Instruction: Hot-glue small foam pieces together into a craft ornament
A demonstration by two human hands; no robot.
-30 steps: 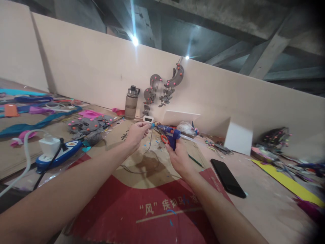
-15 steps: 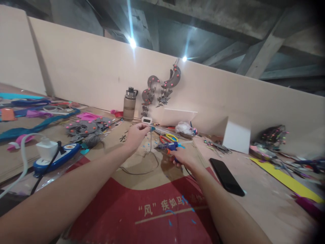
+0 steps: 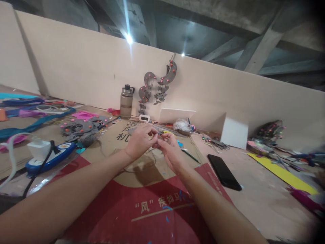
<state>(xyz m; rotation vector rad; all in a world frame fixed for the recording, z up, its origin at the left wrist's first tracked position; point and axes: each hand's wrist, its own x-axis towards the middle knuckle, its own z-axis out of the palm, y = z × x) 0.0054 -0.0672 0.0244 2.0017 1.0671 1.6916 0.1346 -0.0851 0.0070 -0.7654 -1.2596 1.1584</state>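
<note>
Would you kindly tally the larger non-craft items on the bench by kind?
Translucent brown water bottle: 1
Black smartphone: 1
Blue-and-white power strip: 1
White plug-in charger: 1
Small white digital clock: 1
Total: 5

A tiny piece point(image 3: 158, 134) pinched between both hands is too small to be identified; the desk's point(image 3: 266, 200) right end is blurred.

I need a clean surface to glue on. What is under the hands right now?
Under both hands lies a flattened cardboard box, brown with a red printed area and characters. A thin wire loops on it below them. The spot right beneath the palms is covered.
</note>
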